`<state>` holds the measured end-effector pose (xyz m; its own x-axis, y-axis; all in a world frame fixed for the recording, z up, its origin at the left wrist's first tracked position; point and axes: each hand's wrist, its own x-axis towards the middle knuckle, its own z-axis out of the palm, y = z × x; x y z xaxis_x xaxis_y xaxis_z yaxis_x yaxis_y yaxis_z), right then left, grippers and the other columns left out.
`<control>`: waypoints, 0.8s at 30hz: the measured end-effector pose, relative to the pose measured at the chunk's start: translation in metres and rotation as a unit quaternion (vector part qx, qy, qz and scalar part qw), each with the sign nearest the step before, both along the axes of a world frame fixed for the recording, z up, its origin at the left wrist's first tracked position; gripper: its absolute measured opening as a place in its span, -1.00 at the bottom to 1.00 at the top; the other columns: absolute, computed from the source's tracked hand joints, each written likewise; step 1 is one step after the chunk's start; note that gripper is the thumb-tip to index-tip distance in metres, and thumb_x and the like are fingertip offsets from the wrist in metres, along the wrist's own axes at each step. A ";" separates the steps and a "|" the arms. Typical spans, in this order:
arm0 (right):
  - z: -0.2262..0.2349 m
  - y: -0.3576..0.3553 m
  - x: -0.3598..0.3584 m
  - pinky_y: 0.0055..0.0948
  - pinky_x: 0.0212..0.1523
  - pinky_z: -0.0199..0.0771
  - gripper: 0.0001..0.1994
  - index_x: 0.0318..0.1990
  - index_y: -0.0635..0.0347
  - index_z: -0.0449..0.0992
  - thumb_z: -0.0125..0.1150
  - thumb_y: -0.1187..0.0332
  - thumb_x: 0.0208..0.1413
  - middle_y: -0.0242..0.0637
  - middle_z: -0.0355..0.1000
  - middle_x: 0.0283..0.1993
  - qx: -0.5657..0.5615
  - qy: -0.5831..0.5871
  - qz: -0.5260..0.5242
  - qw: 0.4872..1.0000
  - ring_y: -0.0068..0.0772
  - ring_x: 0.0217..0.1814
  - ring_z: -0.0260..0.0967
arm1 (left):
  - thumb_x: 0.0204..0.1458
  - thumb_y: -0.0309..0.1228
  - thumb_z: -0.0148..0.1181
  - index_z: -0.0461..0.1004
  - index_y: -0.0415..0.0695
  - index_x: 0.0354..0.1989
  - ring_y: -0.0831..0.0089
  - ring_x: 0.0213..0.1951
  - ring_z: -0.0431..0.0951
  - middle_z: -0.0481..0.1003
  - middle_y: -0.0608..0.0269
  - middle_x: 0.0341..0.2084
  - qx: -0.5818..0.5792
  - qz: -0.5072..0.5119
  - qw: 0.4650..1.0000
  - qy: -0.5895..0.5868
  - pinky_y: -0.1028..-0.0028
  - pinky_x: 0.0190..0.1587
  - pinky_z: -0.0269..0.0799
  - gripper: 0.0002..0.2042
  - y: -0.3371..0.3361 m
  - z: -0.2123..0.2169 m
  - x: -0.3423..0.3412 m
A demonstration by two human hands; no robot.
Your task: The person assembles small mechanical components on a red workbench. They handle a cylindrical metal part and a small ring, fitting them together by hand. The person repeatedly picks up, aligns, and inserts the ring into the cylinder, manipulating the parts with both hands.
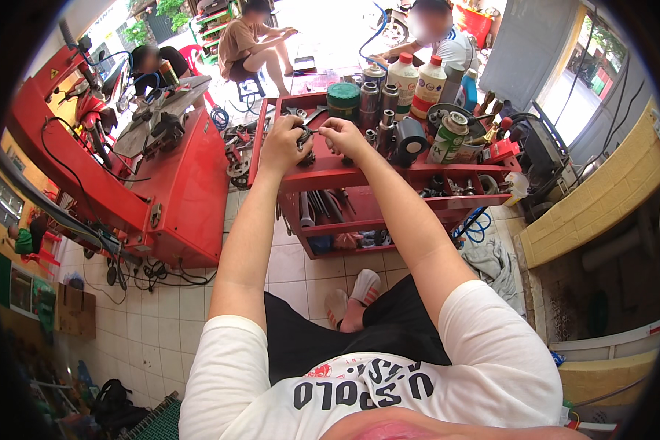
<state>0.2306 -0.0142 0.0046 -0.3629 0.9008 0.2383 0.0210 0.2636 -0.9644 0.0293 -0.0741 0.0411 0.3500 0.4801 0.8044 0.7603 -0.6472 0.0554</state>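
Both hands meet over the red tool cart [323, 174]: the left hand [284, 144] has its fingers closed around a small dark metal part [305, 136], and the right hand [342, 135] pinches its end, beside a black tape roll [411, 139].

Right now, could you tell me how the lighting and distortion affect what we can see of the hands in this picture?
In the head view, daylight from the open front washes out the floor beyond the red tool cart; the fisheye bends the edges and blackens the corners. The left hand and right hand are evenly lit, but the small metal part between them is too small to identify.
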 end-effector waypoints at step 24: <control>0.003 0.003 0.005 -0.54 -0.69 0.23 -0.64 -0.27 0.19 0.57 0.23 0.03 0.32 -0.44 0.40 -0.60 -0.057 -0.018 -0.021 0.998 -0.64 -0.67 0.26 | -0.05 -0.35 0.42 0.59 -0.23 -0.41 0.15 0.01 0.52 0.52 0.14 -0.13 -0.028 0.003 1.000 -0.003 0.22 0.09 0.49 -0.80 -0.001 0.002 0.004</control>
